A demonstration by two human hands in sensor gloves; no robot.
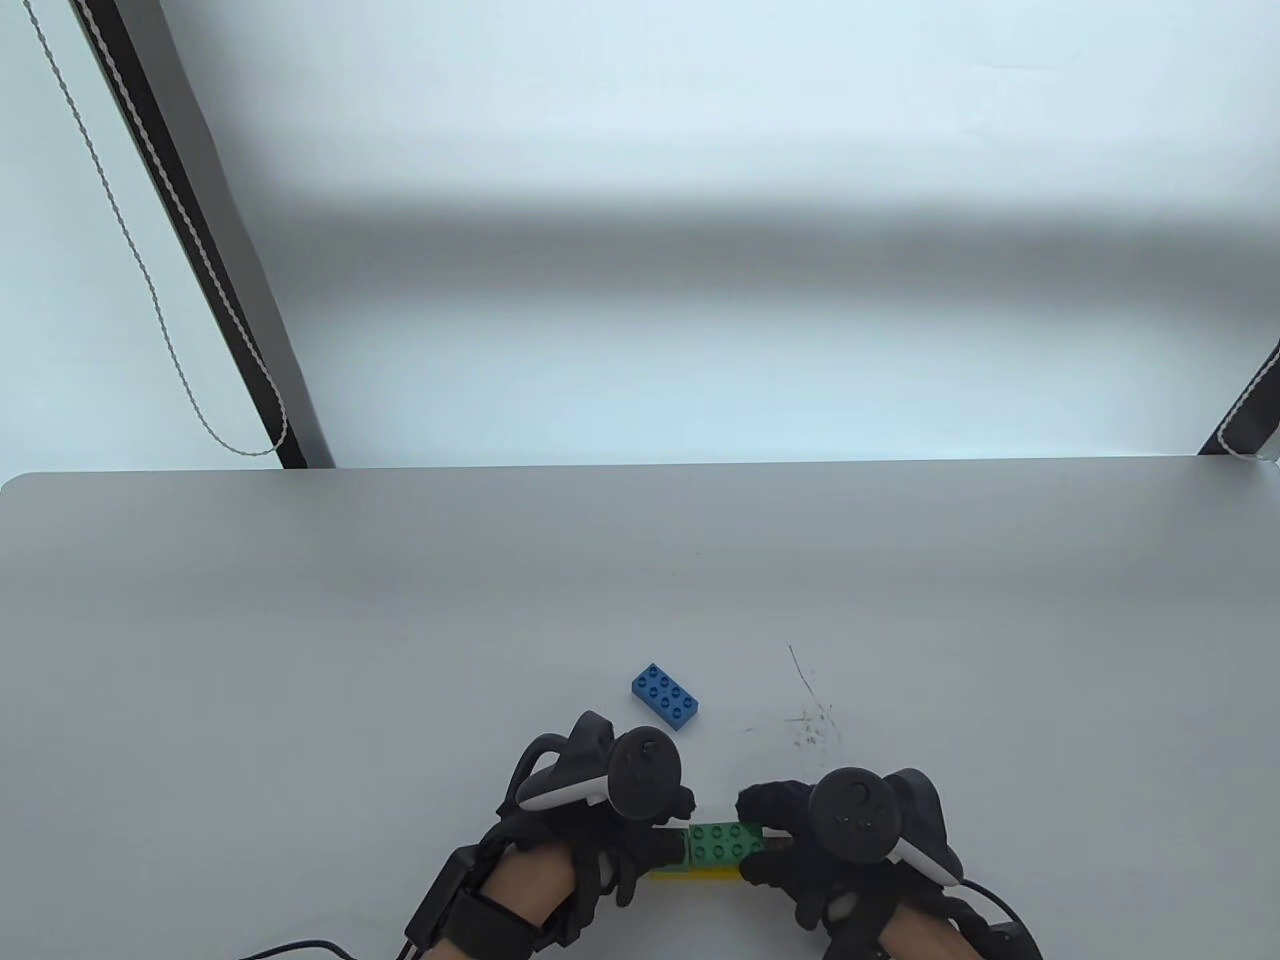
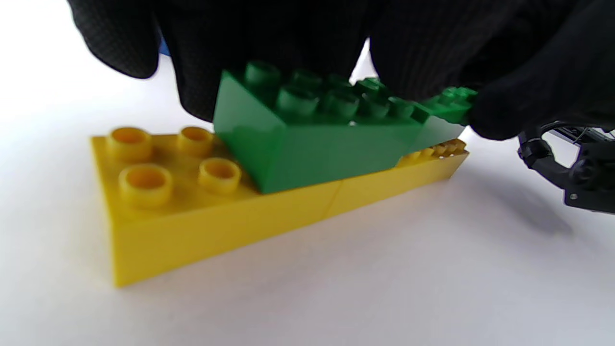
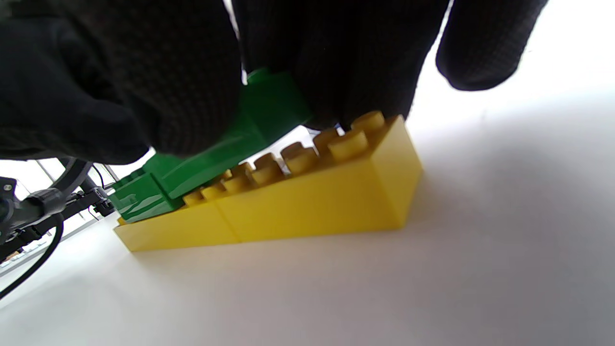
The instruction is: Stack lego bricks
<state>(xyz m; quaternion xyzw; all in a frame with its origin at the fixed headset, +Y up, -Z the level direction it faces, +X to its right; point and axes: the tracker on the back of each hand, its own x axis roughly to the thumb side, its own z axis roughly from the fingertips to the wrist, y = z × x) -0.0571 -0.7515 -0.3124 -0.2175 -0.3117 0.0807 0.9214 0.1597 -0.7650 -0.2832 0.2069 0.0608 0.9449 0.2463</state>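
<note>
Fingers [image 3: 182, 96] of the right hand [image 1: 850, 840] pinch the raised end of the green brick [image 1: 722, 842], while the left hand [image 1: 600, 800] has its fingers [image 2: 269, 43] on the other end — likely to steady it. The brick sits tilted on the yellow bricks [image 2: 202, 211], two laid end to end on the desk [image 1: 300, 650]; one end is seated, the other not yet pressed home. A blue brick [image 1: 665, 696] lies loose just beyond. No containers are in view.

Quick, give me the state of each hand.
Left hand: fingers on the green bricks, atop the yellow bricks.
Right hand: grips the green bricks' other end.
</note>
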